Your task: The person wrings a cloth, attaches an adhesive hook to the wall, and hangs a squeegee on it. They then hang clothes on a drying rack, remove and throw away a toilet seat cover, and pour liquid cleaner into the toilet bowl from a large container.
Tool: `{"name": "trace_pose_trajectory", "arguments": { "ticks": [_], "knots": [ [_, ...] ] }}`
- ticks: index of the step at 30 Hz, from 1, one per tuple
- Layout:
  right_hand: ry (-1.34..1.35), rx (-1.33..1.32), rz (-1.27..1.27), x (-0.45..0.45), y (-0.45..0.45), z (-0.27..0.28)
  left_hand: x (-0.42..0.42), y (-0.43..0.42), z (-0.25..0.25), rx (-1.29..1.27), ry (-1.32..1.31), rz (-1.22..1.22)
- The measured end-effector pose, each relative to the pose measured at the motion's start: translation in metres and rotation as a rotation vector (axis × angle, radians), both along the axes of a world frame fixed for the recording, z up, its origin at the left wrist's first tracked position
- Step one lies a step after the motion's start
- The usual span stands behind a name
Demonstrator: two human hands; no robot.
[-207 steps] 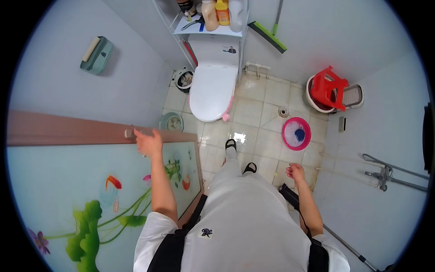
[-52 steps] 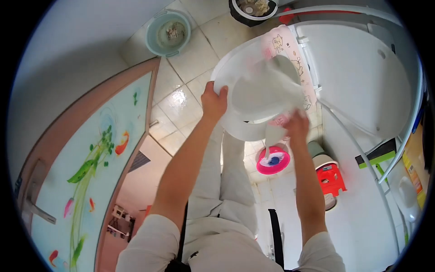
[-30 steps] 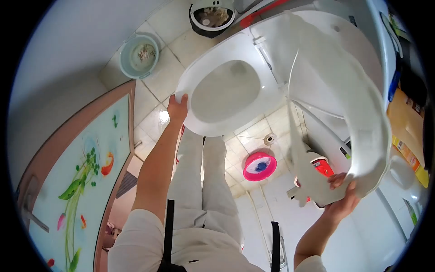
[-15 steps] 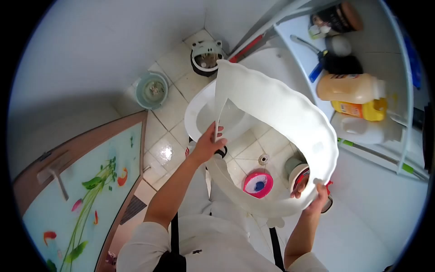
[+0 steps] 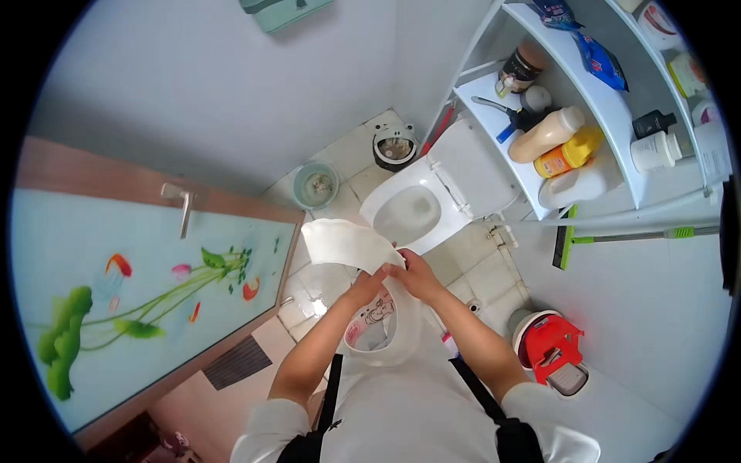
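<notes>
A white, flexible toilet seat pad (image 5: 347,241) with a scalloped edge is bent into a loop in front of my body. My left hand (image 5: 369,286) grips it at the near side of its raised end. Beside it, my right hand (image 5: 417,278) is closed on the same part, the two hands touching. Inside the loop shows a surface with pink and black line drawings; I cannot tell whether it is the pad's other face. Just beyond my hands stands the white toilet (image 5: 369,210), lid up and bowl uncovered.
A pale green bucket (image 5: 316,185) and a frog-faced bin (image 5: 394,147) stand by the wall. A corner shelf (image 5: 494,116) holds bottles. At right are a green squeegee (image 5: 566,241) and a red-lidded bucket (image 5: 552,339). The painted glass door (image 5: 162,301) is on the left.
The pad has come down and left, from spread wide to folded closer to my body. My right hand has moved from its far right side to beside my left. The view has shifted.
</notes>
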State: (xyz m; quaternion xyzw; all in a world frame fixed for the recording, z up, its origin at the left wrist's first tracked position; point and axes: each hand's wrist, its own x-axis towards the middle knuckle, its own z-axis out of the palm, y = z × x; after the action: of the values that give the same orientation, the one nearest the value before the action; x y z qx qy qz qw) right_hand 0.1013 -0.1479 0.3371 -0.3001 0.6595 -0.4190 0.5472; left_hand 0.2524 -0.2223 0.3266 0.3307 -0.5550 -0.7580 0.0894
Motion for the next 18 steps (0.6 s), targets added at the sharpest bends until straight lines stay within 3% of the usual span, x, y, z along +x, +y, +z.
{"name": "trace_pose_trajectory", "arguments": {
  "ticks": [2,4,6,7,9,11,12,14,15,16,18],
  "knots": [
    [0.109,-0.067,0.04,0.012,0.009,0.01,0.034,0.011,0.004,0.001,-0.301,0.032],
    [0.315,-0.152,0.023,0.021,0.012,0.026,0.07,0.016,0.022,-0.064,-0.379,0.102],
    [0.448,-0.221,0.089,0.029,0.013,0.041,0.106,0.049,0.054,-0.487,-0.48,0.493],
    [0.512,-0.253,0.119,0.034,0.013,0.048,0.116,0.058,0.075,-0.843,-0.461,0.458],
    [0.494,-0.268,0.236,0.048,0.011,0.082,0.104,0.066,0.135,-1.182,-0.427,0.381],
    [0.411,-0.354,0.281,0.068,0.007,0.115,0.103,0.071,0.15,-1.307,-0.395,0.289],
    [0.402,-0.505,0.269,0.078,0.002,0.119,0.106,0.071,0.145,-1.265,-0.38,0.242],
    [0.386,-0.809,0.235,0.097,-0.012,0.124,0.114,0.074,0.127,-0.917,-0.201,0.252],
    [0.495,-0.818,0.269,0.107,-0.017,0.127,0.118,0.081,0.118,-0.6,-0.048,0.303],
    [0.387,-0.71,0.25,0.12,-0.019,0.132,0.125,0.087,0.113,-0.279,0.101,0.346],
    [0.183,-0.505,0.2,0.145,-0.027,0.149,0.143,0.082,0.108,-0.388,0.061,0.432]
  ]
}}
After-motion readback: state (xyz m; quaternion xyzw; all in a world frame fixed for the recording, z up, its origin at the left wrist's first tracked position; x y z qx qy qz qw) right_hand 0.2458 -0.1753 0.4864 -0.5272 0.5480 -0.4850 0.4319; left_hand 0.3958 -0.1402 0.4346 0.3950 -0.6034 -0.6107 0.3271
